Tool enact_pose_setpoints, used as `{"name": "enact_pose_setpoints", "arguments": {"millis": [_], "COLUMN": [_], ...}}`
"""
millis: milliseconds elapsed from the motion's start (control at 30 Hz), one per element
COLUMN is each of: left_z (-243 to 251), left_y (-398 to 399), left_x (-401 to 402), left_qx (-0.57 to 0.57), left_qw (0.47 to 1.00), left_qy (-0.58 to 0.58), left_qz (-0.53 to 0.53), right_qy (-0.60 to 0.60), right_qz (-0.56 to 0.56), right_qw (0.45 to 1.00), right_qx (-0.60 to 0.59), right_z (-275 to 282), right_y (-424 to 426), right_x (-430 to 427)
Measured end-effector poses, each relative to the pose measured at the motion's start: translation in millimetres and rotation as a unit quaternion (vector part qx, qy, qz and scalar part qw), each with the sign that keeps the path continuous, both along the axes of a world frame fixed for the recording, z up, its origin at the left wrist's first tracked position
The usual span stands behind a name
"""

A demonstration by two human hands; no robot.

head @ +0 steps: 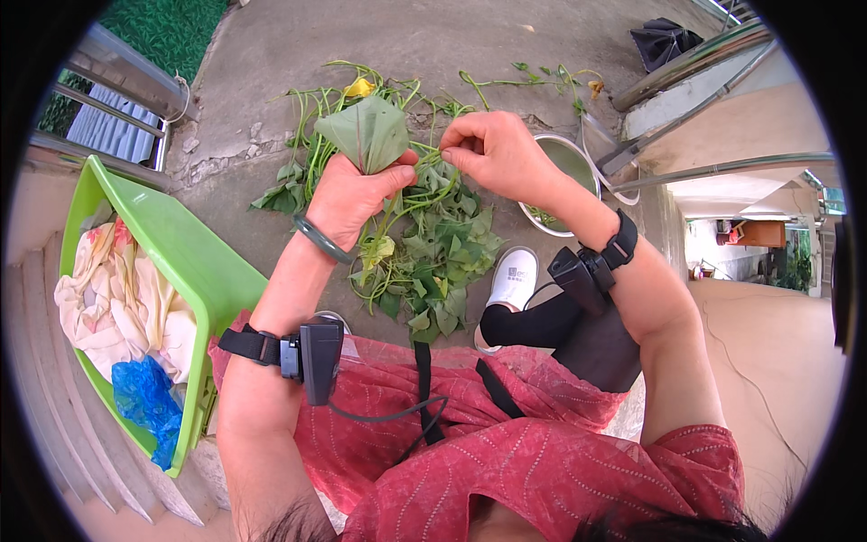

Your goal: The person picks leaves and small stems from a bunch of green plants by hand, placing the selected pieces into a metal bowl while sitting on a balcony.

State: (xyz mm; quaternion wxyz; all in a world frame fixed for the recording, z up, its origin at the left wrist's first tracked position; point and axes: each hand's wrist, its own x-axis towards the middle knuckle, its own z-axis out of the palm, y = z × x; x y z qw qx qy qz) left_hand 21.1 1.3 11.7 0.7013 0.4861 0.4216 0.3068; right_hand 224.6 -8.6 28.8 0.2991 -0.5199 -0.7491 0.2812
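My left hand [362, 193] grips a green vine stem, and a broad green leaf [369, 132] stands up over its fingers. Just to the right, my right hand [498, 152] pinches a thin green stem between thumb and fingertips. Behind and below both hands lies a loose heap of leafy vines [450, 251] on the concrete, with long bare stems trailing at its upper left. A yellow leaf [359, 87] shows among the upper stems. Partly behind my right forearm is a round metal basin [565, 162] with some green pieces in it.
At left, a green plastic tub [176, 237] holds pale patterned cloth [125, 291] and a blue plastic bag [149, 400], beside curved steps. A stray vine [515, 82] lies farther off. Metal railings [718, 166] run along the right, near a dark folded umbrella [660, 44].
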Motion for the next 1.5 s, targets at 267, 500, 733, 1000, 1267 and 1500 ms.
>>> {"name": "enact_pose_setpoints", "arguments": {"millis": [267, 500, 733, 1000, 1267, 1500], "left_z": [-1, 1, -2, 0, 2, 1], "left_y": [-1, -2, -2, -3, -1, -2], "left_x": [2, 1, -1, -4, -7, -4], "left_qx": [-0.022, -0.015, -0.011, -0.018, -0.018, -0.001], "left_qw": [1.0, 1.0, 0.999, 1.0, 0.999, 1.0], "left_qy": [0.007, 0.014, 0.02, 0.012, 0.001, 0.003], "left_qz": [-0.003, -0.024, -0.044, -0.021, -0.036, -0.025], "right_qy": [0.292, 0.387, 0.41, 0.125, -0.398, 0.189], "right_qz": [-0.083, -0.115, -0.135, -0.169, -0.083, -0.086], "right_qw": [0.918, 0.864, 0.862, 0.972, 0.913, 0.954], "right_qx": [-0.256, -0.299, -0.266, -0.101, -0.027, -0.215], "right_z": [-1, -3, -2, -5, -14, 8], "right_y": [2, 4, 11, 20, 16, 11], "right_x": [-1, 0, 14, 70, 85, 14]}}
